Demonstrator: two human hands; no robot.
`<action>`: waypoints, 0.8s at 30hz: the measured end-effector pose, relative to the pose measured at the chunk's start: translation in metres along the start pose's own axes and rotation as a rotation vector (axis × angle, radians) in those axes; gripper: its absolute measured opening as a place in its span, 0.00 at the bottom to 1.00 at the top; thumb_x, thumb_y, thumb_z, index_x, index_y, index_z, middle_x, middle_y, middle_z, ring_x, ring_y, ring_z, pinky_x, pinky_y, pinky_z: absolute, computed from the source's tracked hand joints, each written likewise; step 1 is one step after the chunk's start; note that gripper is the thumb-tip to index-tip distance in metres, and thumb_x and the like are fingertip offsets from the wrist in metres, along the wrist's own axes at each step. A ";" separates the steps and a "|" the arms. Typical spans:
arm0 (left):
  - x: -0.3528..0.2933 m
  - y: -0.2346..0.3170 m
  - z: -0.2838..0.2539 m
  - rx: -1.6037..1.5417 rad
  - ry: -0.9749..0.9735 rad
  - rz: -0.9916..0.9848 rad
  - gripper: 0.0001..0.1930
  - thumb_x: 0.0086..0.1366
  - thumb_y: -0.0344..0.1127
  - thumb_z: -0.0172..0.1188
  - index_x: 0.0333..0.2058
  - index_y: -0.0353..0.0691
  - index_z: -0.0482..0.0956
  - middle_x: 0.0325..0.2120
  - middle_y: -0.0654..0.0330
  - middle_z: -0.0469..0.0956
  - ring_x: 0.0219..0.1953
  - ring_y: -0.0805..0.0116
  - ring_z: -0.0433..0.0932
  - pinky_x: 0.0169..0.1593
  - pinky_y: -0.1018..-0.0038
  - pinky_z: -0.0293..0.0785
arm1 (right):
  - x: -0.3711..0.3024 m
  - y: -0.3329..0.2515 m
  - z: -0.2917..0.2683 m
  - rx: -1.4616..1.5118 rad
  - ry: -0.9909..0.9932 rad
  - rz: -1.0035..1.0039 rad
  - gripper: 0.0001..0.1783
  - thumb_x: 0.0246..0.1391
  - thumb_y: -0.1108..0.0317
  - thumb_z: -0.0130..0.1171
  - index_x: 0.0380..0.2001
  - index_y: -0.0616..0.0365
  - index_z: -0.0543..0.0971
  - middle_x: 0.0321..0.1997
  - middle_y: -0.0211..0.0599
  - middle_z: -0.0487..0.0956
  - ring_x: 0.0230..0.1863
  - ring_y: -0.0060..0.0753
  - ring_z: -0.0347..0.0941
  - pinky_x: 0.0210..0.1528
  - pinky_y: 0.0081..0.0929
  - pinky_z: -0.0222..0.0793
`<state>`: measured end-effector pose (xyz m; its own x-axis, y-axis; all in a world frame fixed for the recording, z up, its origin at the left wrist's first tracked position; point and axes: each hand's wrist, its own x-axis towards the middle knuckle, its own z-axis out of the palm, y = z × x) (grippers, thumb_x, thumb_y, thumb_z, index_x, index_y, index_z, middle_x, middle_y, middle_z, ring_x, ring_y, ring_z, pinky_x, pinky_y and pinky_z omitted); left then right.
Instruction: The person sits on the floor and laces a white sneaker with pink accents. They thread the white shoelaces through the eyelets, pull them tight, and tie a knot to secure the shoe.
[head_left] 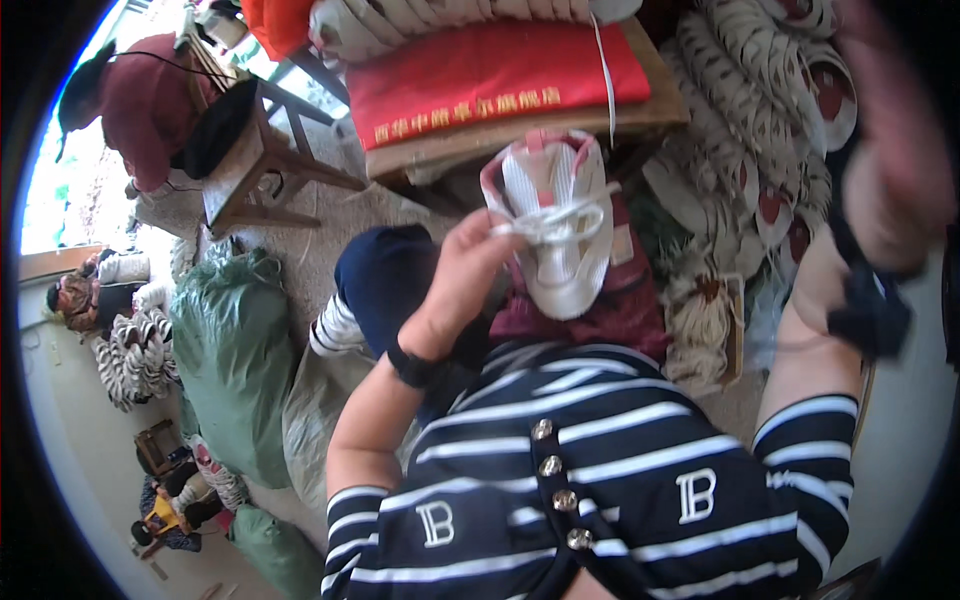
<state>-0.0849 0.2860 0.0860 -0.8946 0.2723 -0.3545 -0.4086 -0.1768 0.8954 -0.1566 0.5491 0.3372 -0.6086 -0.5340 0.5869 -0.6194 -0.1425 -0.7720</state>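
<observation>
A white shoe (568, 285) with pink trim lies across my lap, its toe toward me. White laces (562, 226) are looped in a bow over its tongue. My left hand (470, 262) is closed at the shoe's left side, thumb and fingers pinching the lace. My right hand (895, 150) is raised far out to the right, away from the shoe. Motion smears its fingers, and I cannot make out whether it holds anything. Maroon cloth (630, 310) covers my lap beneath the shoe.
Ahead, a wooden table (655, 70) bears a red cloth (490, 90) and a row of shoes. Stacked pale shoes (735, 90) rise at the right, above a box of laces (700, 335). Leftward are a wooden stool (265, 150) and a green sack (225, 350).
</observation>
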 end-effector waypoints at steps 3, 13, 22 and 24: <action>0.003 -0.005 -0.007 -0.181 -0.029 -0.132 0.06 0.67 0.35 0.61 0.36 0.40 0.77 0.24 0.73 0.73 0.25 0.84 0.64 0.30 0.83 0.61 | -0.033 0.071 0.022 -0.135 0.037 0.369 0.11 0.66 0.67 0.54 0.45 0.57 0.82 0.43 0.33 0.82 0.44 0.26 0.78 0.47 0.22 0.73; 0.002 -0.011 -0.011 0.256 0.144 0.226 0.09 0.66 0.32 0.65 0.41 0.36 0.76 0.28 0.71 0.68 0.29 0.79 0.67 0.34 0.83 0.65 | -0.118 0.130 0.086 -0.695 -0.283 0.334 0.10 0.49 0.73 0.63 0.34 0.60 0.74 0.40 0.40 0.71 0.40 0.44 0.74 0.41 0.38 0.71; 0.000 0.008 0.002 0.062 0.054 0.105 0.06 0.64 0.28 0.61 0.38 0.39 0.73 0.27 0.69 0.73 0.25 0.79 0.70 0.28 0.81 0.69 | -0.107 0.126 0.093 -0.481 -0.213 0.563 0.05 0.56 0.74 0.58 0.35 0.60 0.74 0.29 0.35 0.73 0.29 0.33 0.73 0.32 0.31 0.69; 0.003 0.009 -0.007 -0.212 0.048 -0.014 0.07 0.64 0.28 0.60 0.39 0.41 0.73 0.27 0.70 0.73 0.24 0.80 0.69 0.26 0.81 0.66 | -0.109 0.129 0.091 -0.272 -0.154 0.683 0.03 0.59 0.73 0.57 0.35 0.59 0.73 0.28 0.30 0.73 0.28 0.25 0.70 0.32 0.25 0.67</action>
<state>-0.0922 0.2789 0.0910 -0.8941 0.2318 -0.3831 -0.4453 -0.3699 0.8154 -0.1254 0.5130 0.1514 -0.8375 -0.5434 -0.0577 -0.2417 0.4630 -0.8528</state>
